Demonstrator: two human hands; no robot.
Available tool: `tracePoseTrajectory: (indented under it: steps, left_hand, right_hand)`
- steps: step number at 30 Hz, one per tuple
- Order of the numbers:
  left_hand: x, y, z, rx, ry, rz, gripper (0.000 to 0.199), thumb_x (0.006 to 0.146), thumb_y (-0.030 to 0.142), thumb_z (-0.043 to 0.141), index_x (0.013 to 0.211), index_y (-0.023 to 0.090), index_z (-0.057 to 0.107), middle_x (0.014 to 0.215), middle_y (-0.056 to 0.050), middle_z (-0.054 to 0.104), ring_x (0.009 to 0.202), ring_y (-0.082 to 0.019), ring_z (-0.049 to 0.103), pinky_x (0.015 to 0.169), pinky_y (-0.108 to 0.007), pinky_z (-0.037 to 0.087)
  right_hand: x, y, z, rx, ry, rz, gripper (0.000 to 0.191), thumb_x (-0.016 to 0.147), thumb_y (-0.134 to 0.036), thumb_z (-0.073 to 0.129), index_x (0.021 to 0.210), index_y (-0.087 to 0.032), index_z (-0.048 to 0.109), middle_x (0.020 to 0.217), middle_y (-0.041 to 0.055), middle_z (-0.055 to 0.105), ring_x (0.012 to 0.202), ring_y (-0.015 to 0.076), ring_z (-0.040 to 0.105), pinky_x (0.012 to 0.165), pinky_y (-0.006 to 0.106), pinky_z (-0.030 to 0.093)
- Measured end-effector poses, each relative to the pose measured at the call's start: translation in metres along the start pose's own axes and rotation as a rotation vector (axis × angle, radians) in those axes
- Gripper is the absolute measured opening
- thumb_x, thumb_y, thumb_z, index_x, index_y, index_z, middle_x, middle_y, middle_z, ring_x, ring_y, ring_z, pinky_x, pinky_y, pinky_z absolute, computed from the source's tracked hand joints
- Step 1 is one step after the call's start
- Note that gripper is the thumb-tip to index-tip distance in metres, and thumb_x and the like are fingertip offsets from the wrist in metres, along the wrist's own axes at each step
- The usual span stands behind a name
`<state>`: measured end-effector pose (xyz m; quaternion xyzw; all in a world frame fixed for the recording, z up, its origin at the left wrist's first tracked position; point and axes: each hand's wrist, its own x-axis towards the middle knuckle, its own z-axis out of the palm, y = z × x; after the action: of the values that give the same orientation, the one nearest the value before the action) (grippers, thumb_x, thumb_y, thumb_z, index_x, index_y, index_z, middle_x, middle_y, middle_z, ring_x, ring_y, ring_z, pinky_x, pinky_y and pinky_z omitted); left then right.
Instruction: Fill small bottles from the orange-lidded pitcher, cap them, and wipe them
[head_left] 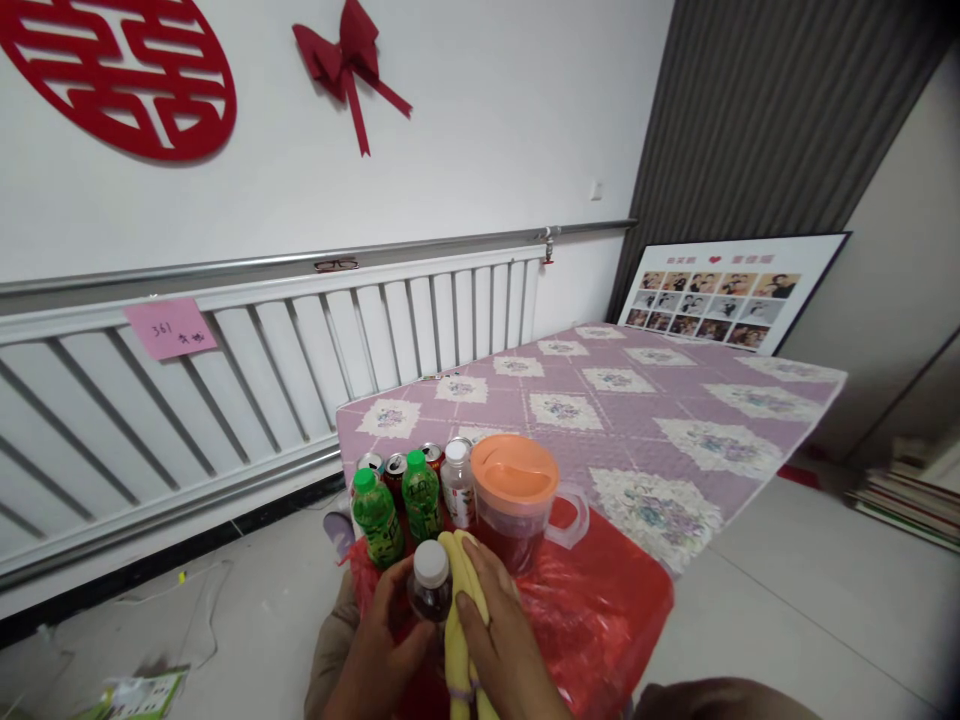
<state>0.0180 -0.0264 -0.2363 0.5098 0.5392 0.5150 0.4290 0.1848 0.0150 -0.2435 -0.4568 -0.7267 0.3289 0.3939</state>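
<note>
Dark bottle (432, 597), left hand (386, 645) fingers half-curled round it, right hand (504, 632) fingers clasping yellow bundle (457, 640)

The left hand (391, 640) holds an upright, white-capped clear bottle (432, 598), dark inside. Beside it, the right hand (501, 625) holds a long yellow bundle (454, 650), banded purple.

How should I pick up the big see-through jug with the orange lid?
Grab the jug by its clear handle, coming from the right. That loop sticks out on that side, away from the bottles, so your fingers should fit through. The wide, round body looks harder to hold in one hand.
</note>
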Motion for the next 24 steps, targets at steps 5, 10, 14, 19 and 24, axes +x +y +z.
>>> tracePoseTrajectory:
  steps: [5, 10, 14, 19, 24]
  left_hand:
    - [0.024, 0.005, -0.022, 0.019, -0.182, -0.006, 0.066, 0.066, 0.013, 0.070, 0.129, 0.023, 0.052, 0.132, -0.009, 0.065, 0.121, -0.028, 0.062, 0.105, -0.044, 0.048]
    - [0.036, 0.012, -0.024, 0.010, -0.304, -0.027, 0.076, 0.065, 0.016, 0.072, 0.137, 0.022, 0.049, 0.143, -0.008, 0.058, 0.131, -0.028, 0.054, 0.111, -0.042, 0.041]
    - [0.032, 0.009, -0.017, -0.054, -0.297, -0.015, 0.071, 0.063, 0.013, 0.070, 0.131, 0.022, 0.051, 0.131, -0.006, 0.066, 0.121, -0.027, 0.060, 0.103, -0.040, 0.048]
    - [0.021, 0.001, -0.001, 0.083, -0.019, -0.024, 0.073, 0.060, 0.013, 0.068, 0.131, 0.019, 0.047, 0.132, -0.010, 0.064, 0.122, -0.029, 0.058, 0.107, -0.042, 0.045]
    - [0.013, -0.011, 0.016, 0.214, 0.222, 0.015, 0.066, 0.064, 0.022, 0.067, 0.127, 0.016, 0.049, 0.128, -0.012, 0.062, 0.119, -0.028, 0.059, 0.106, -0.042, 0.046]
  right_hand:
    - [0.002, 0.000, -0.003, 0.011, -0.001, -0.008, 0.051, 0.097, -0.031, 0.041, 0.147, -0.021, 0.044, 0.153, 0.0078, 0.046, 0.143, 0.0228, 0.038, 0.120, 0.045, 0.030]
    - [0.001, 0.001, -0.004, -0.008, 0.004, -0.019, 0.051, 0.097, -0.030, 0.041, 0.147, -0.022, 0.044, 0.153, 0.0077, 0.046, 0.143, 0.0229, 0.039, 0.120, 0.045, 0.032]
    - [0.000, 0.002, -0.004, -0.029, 0.008, -0.032, 0.050, 0.097, -0.029, 0.041, 0.147, -0.024, 0.044, 0.153, 0.0066, 0.047, 0.143, 0.0219, 0.039, 0.119, 0.043, 0.032]
    - [-0.001, 0.003, -0.001, -0.113, 0.026, -0.074, 0.051, 0.097, -0.028, 0.041, 0.147, -0.024, 0.044, 0.151, 0.0083, 0.049, 0.140, 0.0238, 0.043, 0.116, 0.047, 0.037]
    - [-0.005, 0.002, -0.001, -0.256, -0.007, -0.121, 0.055, 0.095, -0.024, 0.040, 0.150, -0.025, 0.041, 0.152, 0.0110, 0.047, 0.140, 0.0294, 0.044, 0.113, 0.055, 0.040]
